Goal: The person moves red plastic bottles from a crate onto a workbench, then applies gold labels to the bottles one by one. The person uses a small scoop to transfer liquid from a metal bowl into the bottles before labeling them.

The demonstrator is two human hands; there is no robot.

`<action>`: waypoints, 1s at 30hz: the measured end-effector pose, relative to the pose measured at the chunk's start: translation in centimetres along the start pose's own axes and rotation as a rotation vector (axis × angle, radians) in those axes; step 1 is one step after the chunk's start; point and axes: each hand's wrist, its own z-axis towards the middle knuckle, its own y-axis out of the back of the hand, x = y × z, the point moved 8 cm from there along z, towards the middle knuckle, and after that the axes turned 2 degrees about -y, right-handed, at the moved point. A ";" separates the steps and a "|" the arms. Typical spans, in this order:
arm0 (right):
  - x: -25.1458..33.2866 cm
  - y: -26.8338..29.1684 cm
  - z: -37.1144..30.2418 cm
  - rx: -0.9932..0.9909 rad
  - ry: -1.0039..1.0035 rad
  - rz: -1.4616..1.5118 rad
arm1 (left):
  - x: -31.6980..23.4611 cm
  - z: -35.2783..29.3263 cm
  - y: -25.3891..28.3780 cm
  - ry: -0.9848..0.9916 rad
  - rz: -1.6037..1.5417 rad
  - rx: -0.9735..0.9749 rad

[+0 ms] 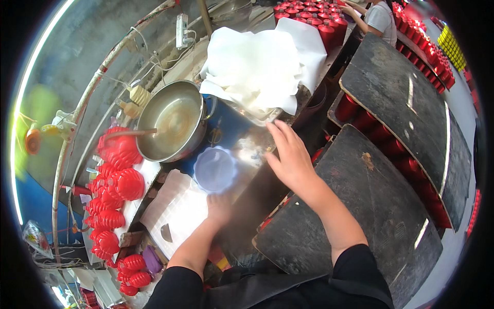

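Note:
A pale blue, scalloped plastic bowl [215, 170] is over the work surface, just right of a wide metal pan. My left hand [220, 207] is at the bowl's near edge. It is smeared by motion, so whether its fingers grip the rim cannot be told. My right hand [289, 157] is open, thumb and fingers apart and nothing visible in them. Its fingertips are close to the near corner of a stack of thin white sheets [252, 67]. The metal pan [172, 123] holds shallow, cloudy liquid, and a reddish-brown handle [128, 133] leans over its left rim.
Glossy red ribbed plastic pieces [110, 206] line the left side. Below the bowl lies a white translucent sheet [175, 211]. Dark boards [360, 206] cover red containers [386, 135] at the right. Another person [378, 20] stands near more red containers [314, 18] at the far end.

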 end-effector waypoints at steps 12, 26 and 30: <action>4.6 4.2 -33.1 0.365 -0.349 -0.194 | -3.5 -7.1 8.3 0.041 -0.200 -0.163; 12.0 8.5 -57.9 0.078 -0.533 -0.296 | 2.1 -33.8 -4.8 -0.061 -0.413 -0.228; 10.7 5.8 -57.0 0.136 -0.523 -0.083 | 2.4 -38.5 -7.8 -0.104 -0.323 -0.235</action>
